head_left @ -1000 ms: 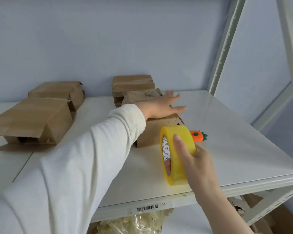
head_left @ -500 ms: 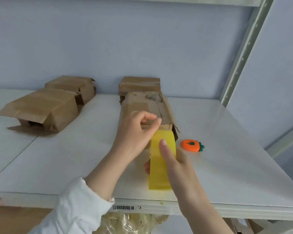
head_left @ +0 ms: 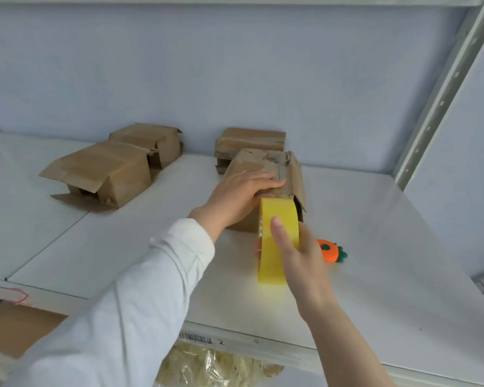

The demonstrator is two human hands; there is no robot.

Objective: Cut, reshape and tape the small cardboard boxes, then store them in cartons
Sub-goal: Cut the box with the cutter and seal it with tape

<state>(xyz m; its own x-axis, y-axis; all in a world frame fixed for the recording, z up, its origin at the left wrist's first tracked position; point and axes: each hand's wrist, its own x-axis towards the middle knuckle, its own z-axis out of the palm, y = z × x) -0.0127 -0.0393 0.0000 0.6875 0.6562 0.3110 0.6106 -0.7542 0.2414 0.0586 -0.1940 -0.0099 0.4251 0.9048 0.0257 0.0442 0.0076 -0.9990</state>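
A pale blue wall backs a white shelf (head_left: 67, 247), and a perforated metal post (head_left: 444, 88) rises at the right.

At the left an open box (head_left: 109, 169) lies on its side, flaps splayed toward the front edge. A second box (head_left: 151, 138) sits just behind it, nearer the wall. Toward the middle, a back box (head_left: 249, 141) stands against the wall. Right in front of it is the work box (head_left: 291, 174), running front to back, with a loose flap hanging down its right side.

The left hand (head_left: 241, 196), at the end of a white sleeve (head_left: 151, 289), lies flat on top of the work box near its front end. Its fingers (head_left: 263, 181) are straight and held together, pressing the cardboard rather than gripping it.

The tape (head_left: 274, 241) — a yellow roll held on edge — has its upper rim up against the near end of the work box. Whether its lower rim touches the shelf cannot be told. The right hand (head_left: 305, 263) grips the roll, thumb laid across the outer band and fingers passed through the core, their tips showing at the roll's left side.

Just right of that hand an orange carrot (head_left: 329, 251) — a small toy-like thing with green leaves — lies on the shelf, partly hidden by the hand.

On the shelf's front lip is a barcode label (head_left: 194, 337). Under the shelf sit a clear bag (head_left: 213, 367) of straw-coloured filling and, at the lower left, brown cardboard (head_left: 11, 331).
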